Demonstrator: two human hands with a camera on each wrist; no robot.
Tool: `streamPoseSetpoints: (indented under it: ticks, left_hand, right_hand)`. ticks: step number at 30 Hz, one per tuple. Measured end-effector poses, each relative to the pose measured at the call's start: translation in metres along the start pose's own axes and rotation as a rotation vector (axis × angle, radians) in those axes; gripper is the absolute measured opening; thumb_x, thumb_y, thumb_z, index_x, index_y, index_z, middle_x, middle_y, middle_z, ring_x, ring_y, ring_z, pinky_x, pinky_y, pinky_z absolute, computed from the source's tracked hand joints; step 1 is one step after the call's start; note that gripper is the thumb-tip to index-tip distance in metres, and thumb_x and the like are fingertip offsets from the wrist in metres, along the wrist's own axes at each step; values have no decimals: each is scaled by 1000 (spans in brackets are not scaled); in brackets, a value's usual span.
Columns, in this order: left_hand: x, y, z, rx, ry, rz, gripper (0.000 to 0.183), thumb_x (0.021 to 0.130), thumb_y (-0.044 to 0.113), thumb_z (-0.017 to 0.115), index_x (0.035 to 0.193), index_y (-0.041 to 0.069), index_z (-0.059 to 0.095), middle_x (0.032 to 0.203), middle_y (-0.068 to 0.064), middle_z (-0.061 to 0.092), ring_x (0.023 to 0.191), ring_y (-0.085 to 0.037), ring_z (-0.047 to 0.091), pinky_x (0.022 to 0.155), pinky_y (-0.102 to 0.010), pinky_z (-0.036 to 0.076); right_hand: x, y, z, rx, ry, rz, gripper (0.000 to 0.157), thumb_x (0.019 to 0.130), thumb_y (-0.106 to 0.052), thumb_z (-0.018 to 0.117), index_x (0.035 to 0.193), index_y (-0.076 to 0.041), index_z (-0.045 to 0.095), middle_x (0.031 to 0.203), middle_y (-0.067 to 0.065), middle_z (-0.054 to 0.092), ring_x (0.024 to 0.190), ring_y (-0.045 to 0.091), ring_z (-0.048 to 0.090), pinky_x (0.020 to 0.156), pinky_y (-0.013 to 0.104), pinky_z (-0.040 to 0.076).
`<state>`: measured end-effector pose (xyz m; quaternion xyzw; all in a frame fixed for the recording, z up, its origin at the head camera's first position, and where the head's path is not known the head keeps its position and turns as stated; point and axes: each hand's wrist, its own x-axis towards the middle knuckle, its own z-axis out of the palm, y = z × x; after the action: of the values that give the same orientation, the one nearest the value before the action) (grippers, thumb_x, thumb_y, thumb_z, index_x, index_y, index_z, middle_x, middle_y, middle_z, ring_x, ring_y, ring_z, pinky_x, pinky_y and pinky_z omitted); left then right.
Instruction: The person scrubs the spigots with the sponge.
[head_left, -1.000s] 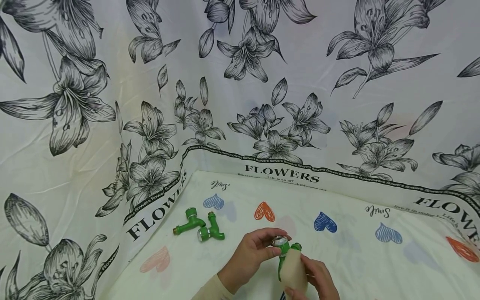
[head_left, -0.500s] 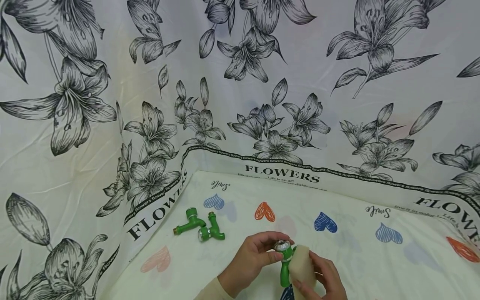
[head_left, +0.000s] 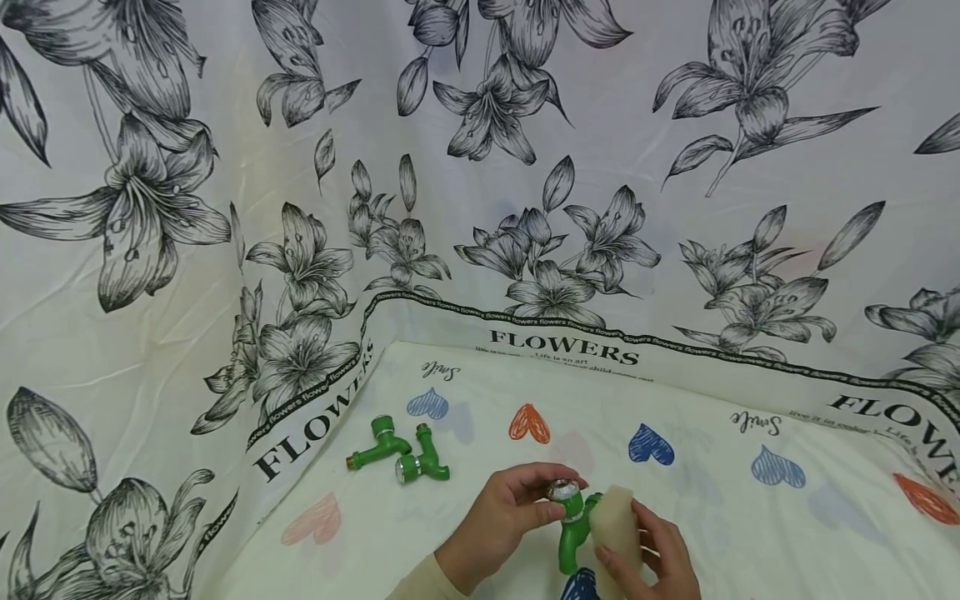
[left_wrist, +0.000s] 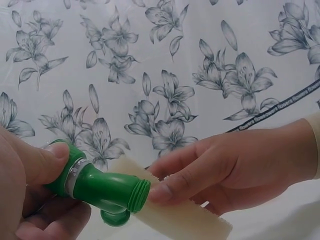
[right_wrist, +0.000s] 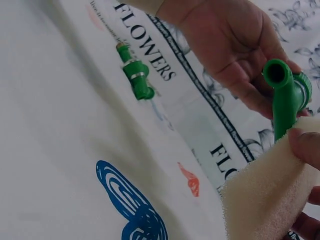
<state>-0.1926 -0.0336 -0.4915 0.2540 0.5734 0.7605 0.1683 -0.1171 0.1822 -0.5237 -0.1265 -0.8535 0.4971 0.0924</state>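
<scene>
My left hand (head_left: 483, 525) pinches a green plastic tap (head_left: 572, 537) by its silver-capped handle, thumb on one side and fingers on the other. Its spout points down in the head view; the threaded inlet (left_wrist: 140, 196) faces the right hand. A pale cream sponge (head_left: 617, 525) stands against or just beside that threaded end; whether they touch I cannot tell. My right hand (head_left: 663, 554) grips the sponge between thumb and fingers. In the right wrist view the sponge (right_wrist: 270, 195) covers part of the tap, while the spout's round opening (right_wrist: 276, 73) shows.
Two more green taps (head_left: 381, 442) (head_left: 424, 457) lie close together on the white, heart-printed cloth (head_left: 480, 483) to the left. A flower-printed curtain (head_left: 525, 250) rises behind and along the left side.
My right hand has drawn the sponge to the right, uncovering more of the tap's spout and threaded side. The left hand has moved slightly; the two lying taps stay put.
</scene>
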Motion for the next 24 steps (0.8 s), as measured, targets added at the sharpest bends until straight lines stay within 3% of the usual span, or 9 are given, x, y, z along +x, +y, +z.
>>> streamPoseSetpoints:
  ticks: [5,7,10,16,24]
  left_hand:
    - [0,0,-1,8,6,6,39,102,1,73,141,6,71,135,-13,72,129,-29,67,107,-36,55]
    - [0,-1,-1,5,10,11,38,103,1,73,141,5,71,135,-14,72,128,-29,67,106,-36,55]
    - [1,-2,0,-4,12,17,38,103,1,72,141,4,71,135,-14,72,129,-30,67,106,-36,56]
    - [3,-5,-1,9,18,25,38,103,3,73,141,6,71,138,-13,71,132,-32,64,107,-37,55]
    - [3,-4,-7,20,60,31,38,103,4,74,141,5,71,139,-14,70,129,-27,65,104,-35,56]
  right_hand:
    - [-2,-5,1,39,-25,11,82,93,-37,91,156,-2,52,133,15,58,119,34,61,90,19,52]
    - [-4,-8,2,60,-35,-1,81,93,-38,91,156,-2,53,133,14,59,118,33,61,89,17,52]
    - [-8,-12,3,76,-35,-34,78,92,-36,92,153,-3,56,130,13,60,114,31,62,88,18,53]
    - [-23,-18,11,101,-8,-186,70,84,-15,98,143,-4,63,121,6,63,101,23,64,82,27,60]
    - [-34,-23,14,95,-44,-260,73,77,-21,103,139,-10,67,119,-4,64,103,16,66,83,31,63]
